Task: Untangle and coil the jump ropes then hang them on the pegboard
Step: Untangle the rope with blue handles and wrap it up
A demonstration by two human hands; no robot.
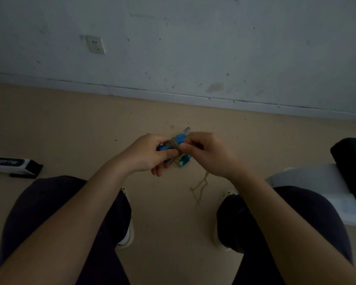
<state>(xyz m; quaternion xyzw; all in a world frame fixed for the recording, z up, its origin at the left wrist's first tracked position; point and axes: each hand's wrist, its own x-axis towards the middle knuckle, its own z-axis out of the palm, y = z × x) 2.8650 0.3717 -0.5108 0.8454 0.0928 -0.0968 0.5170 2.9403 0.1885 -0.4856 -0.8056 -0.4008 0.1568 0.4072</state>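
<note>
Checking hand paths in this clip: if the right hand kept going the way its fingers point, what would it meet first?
Probably the blue handles wrapped in rope, then the left hand; the right hand already pinches there.

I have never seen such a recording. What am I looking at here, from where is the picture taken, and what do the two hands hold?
There is no machine here. A seated person wears a camera on the head, so the single picture looks down over their own arms and knees. The left hand grips blue jump rope handles bundled with tan rope wound around them. The right hand pinches that rope at the bundle, and a loose end hangs down toward the beige floor. On the floor at the left lies a black and white package. A wall socket is on the wall. No pegboard is visible.
</note>
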